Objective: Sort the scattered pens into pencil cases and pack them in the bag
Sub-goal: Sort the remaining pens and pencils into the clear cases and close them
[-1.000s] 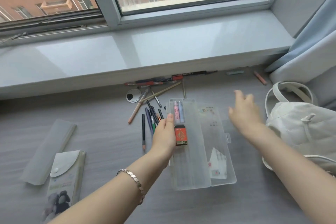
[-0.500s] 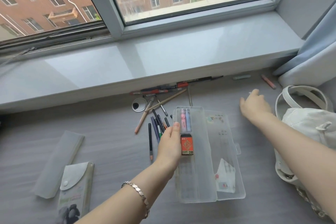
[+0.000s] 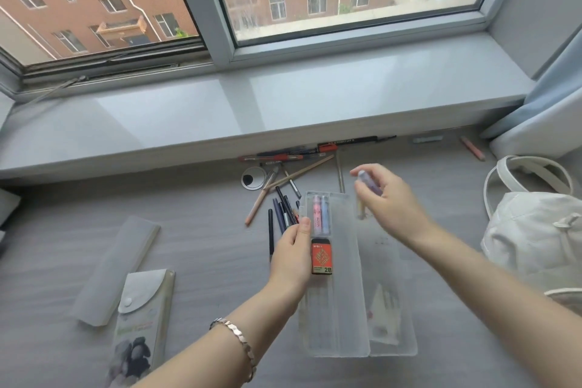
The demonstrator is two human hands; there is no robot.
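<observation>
A clear plastic pencil case (image 3: pixel 341 318) lies open on the grey desk, holding a pink and a blue marker (image 3: pixel 321 218) and an orange 2B lead box (image 3: pixel 321 256). My left hand (image 3: pixel 293 257) grips the case's left edge. My right hand (image 3: pixel 389 198) hovers above the case's top right and pinches a small purple pen (image 3: pixel 368 184), blurred by motion. Several loose pens and pencils (image 3: pixel 283 195) lie scattered left of and behind the case. A white bag (image 3: pixel 535 230) sits at the right.
Two soft pencil pouches lie at the left, a frosted one (image 3: pixel 116 264) and a printed one (image 3: pixel 141 324). More pens (image 3: pixel 289 153) line the foot of the window sill, with a grey eraser (image 3: pixel 426 138) and a pink pencil (image 3: pixel 472 148) further right. A curtain (image 3: pixel 541 110) hangs at the right.
My right hand moved from the far right of the desk back over the open case, now holding a small purple pen. My left hand stayed on the case's edge.
</observation>
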